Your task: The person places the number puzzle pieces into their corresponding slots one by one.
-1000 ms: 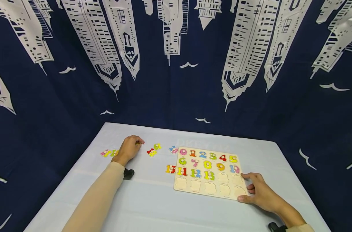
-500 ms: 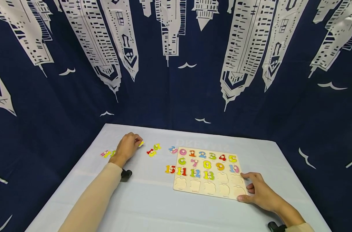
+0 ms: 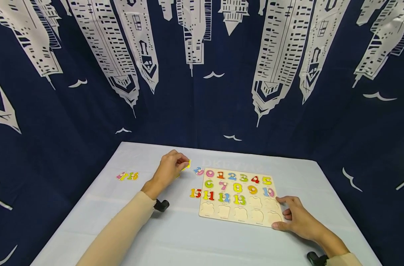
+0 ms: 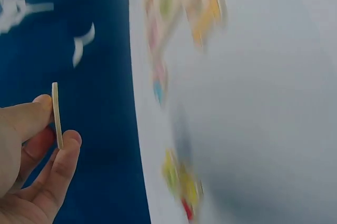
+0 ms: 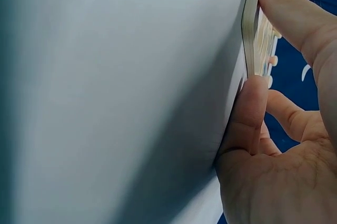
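Note:
My left hand [image 3: 170, 166] pinches a yellow number puzzle piece [image 3: 189, 163] above the back of the table. In the left wrist view this piece appears edge-on between thumb and fingers, so its number is hidden. The wooden number puzzle board [image 3: 230, 218] lies right of centre, with 0 to 13 filling its upper recesses and bare recesses in the lower rows. My right hand [image 3: 298, 220] grips the board's near right corner, thumb at the front and fingers along the side. An orange-red 15 piece [image 3: 195, 193] lies at the board's left edge.
A blue-pink piece [image 3: 198, 171] lies by the board's upper left corner. Farther left are a pink-yellow piece [image 3: 122, 176] and a green-yellow piece [image 3: 132, 176]. Blurred yellow and red pieces [image 4: 181, 182] show in the left wrist view, mostly hidden behind my left hand in the head view.
My left hand has moved right with the yellow piece, uncovering the pieces at far left and covering the small group near the middle. My right hand stays on the board.

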Available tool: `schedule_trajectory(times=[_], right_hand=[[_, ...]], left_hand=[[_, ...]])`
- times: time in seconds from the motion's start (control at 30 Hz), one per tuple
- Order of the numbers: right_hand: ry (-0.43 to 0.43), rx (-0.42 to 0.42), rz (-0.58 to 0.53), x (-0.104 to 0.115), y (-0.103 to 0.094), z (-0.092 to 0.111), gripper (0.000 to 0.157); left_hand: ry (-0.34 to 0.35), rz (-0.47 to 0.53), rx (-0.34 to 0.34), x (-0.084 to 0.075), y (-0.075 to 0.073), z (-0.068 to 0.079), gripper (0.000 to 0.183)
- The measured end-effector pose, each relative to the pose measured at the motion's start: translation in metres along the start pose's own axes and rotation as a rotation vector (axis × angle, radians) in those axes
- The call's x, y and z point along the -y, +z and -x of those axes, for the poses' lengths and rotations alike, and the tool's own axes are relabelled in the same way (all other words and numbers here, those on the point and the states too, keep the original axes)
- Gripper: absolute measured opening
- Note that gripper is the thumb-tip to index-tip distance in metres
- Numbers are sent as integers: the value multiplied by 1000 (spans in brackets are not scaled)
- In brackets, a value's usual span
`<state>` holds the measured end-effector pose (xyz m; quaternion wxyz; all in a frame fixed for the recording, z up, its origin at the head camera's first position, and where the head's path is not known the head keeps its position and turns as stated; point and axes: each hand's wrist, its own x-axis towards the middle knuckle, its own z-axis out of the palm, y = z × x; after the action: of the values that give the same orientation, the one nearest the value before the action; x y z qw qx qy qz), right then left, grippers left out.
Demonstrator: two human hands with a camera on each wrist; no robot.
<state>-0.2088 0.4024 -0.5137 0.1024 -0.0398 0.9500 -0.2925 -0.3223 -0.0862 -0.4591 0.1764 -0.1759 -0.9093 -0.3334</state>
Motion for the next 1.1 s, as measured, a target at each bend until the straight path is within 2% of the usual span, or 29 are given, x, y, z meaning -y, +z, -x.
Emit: schedule_trajectory(times=[0.33,0.47,0.6,0.7,0.87,1.0,1.1], right_hand=[[3,2,4,-3,-3,-1,120],[7,3,2,-2,-3,0,120],[-2,2,4,-2,-2,1,120],[-9,5,0,-1,-2,1,119],[-9,18,-21,-1,-2,2,117],[-13,13,-16,-1,-2,2,117],[-15,14,-20,0,-1,3,115]], left_hand=[[128,115,163,-76,63,0,11],[192,107,220,-104,90,0,12],[270,54,263,-126,115,2,11],[295,12,295,-139,131,4,11],[294,-102,344,-156,156,9,7],[293,-211,369,-162,171,14,8],[292,-240,383,-162,176,19,9]])
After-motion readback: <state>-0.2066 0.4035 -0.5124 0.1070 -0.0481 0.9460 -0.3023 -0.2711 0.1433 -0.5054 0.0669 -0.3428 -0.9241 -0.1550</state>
